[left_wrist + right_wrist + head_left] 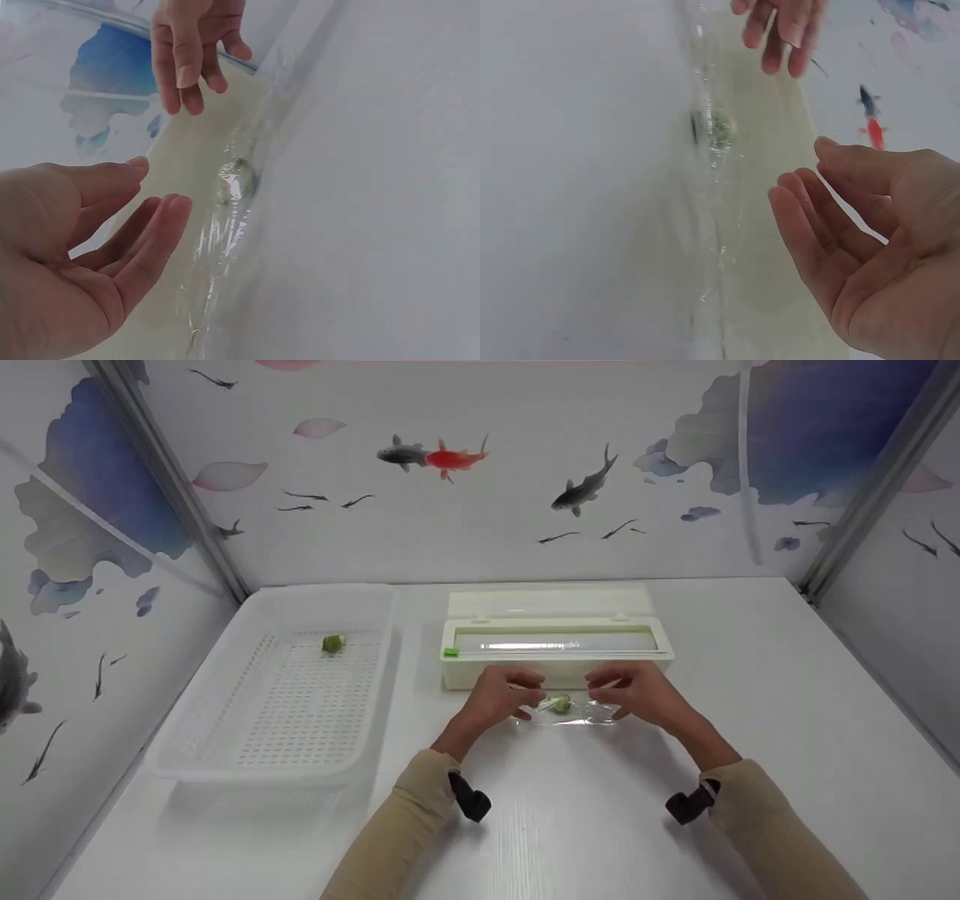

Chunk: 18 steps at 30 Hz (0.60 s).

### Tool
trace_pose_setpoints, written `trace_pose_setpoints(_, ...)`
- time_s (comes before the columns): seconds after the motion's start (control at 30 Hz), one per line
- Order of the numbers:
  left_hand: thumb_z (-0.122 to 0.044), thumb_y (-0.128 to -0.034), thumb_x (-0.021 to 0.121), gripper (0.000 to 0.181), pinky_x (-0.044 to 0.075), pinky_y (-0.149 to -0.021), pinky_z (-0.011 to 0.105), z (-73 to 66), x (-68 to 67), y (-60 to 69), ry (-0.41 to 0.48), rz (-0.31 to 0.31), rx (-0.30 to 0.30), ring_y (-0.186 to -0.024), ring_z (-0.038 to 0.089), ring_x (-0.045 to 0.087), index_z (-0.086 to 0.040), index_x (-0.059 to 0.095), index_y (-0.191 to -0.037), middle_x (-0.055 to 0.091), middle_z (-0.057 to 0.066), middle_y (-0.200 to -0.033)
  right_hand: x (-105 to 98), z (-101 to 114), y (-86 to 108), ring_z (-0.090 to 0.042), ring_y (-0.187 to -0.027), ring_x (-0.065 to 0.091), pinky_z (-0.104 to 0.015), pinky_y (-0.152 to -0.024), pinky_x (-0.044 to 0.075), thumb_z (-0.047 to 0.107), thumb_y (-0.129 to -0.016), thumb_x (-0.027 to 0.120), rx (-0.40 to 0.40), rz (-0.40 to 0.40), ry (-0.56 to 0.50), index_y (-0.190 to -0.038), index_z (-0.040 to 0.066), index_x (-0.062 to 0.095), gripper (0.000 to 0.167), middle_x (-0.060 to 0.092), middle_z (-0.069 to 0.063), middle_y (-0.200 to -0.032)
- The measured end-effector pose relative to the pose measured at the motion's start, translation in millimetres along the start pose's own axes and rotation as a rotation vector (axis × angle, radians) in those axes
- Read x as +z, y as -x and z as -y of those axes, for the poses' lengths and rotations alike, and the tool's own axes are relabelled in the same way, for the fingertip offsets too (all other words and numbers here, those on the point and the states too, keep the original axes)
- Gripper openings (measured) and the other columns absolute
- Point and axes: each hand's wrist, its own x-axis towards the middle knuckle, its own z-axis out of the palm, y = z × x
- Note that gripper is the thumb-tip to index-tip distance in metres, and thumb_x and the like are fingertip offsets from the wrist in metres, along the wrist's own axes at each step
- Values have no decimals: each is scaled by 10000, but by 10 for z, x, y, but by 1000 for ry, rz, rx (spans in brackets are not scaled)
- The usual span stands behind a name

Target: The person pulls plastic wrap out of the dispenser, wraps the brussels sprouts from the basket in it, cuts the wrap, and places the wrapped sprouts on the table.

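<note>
A small green vegetable piece (559,704) lies under clear plastic wrap (581,718) on the table, in front of the cream plastic wrap dispenser (556,673). To its left hovers my left hand (496,696), fingers loosely bent and nothing between them. My right hand (643,694) mirrors it on the other side, likewise holding nothing. Both wrist views show gaps between thumb and fingers on the left hand (90,255) and the right hand (885,247). Creased film covers the vegetable piece (721,129). In the head view, fingertips overlap the film's ends; contact cannot be told.
At the left stands a white perforated basket (379,690) with another green vegetable piece (333,644) inside. The dispenser's lid (551,600) is raised at the back, and a green slider (450,652) sits at its left end. Printed panels surround the white table (525,825).
</note>
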Motion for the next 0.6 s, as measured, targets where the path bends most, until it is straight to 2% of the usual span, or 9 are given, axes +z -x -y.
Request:
trace_pose_setpoints(0.13,-28,-878,740,307,633,-618,292,31,104,-107,36,-28,-78,-860,246,753,20,712,-1179,746,141,-1089,89,-18,-65,-199,-871,694,-298,-623,620,115,-900,744,11,-24,39,-1198,-31,686,336,703,-244,-1156)
trace_pose_setpoints(0.23,-40,-869,750,282,621,-587,279,63,167,-168,44,-39,-102,-785,198,740,-5,732,-1148,755,125,-1048,142,-39,-101,-185,-830,689,-321,-617,620,93,-890,751,23,-48,81,-1166,-17,703,301,713,-235,-1134)
trace_pose_setpoints(0.37,-62,-869,759,253,607,-556,271,78,223,-198,-11,-27,-97,-670,137,702,-25,747,-1119,766,100,-1027,219,-43,-135,-166,-768,669,-311,-593,605,85,-878,761,49,-54,124,-1130,-3,720,270,716,-222,-1120)
trace_pose_setpoints(0.5,-49,-882,740,229,590,-515,265,72,259,-183,-83,5,-79,-589,129,676,-13,747,-1109,768,100,-997,287,-16,-162,-158,-705,650,-268,-559,575,76,-870,759,56,-43,166,-1108,17,729,247,714,-196,-1101)
trace_pose_setpoints(0.6,-38,-897,721,213,577,-489,256,90,287,-179,-90,23,-86,-563,135,664,0,742,-1105,765,129,-929,312,1,-172,-157,-659,634,-256,-537,553,70,-865,758,62,-38,193,-1090,47,739,227,718,-168,-1083)
